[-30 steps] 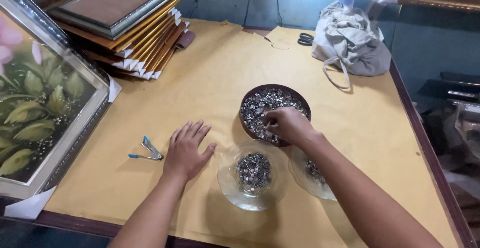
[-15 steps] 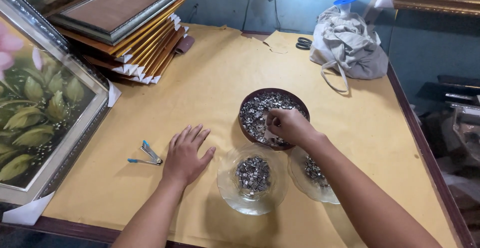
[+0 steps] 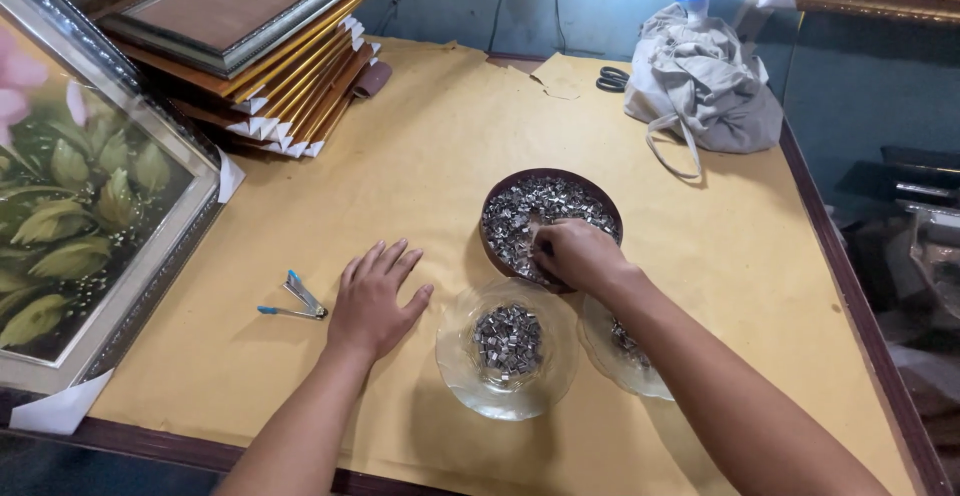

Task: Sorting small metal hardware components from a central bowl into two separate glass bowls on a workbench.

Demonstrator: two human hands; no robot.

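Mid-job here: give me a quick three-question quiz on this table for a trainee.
1. True or false: the left hand lies flat on the brown paper.
2. Which dish is the right hand in? A) dark round bowl B) middle glass dish C) right glass dish
3. What lies just left of the left hand?

Key:
1. True.
2. A.
3. A small metal tool with blue tips.
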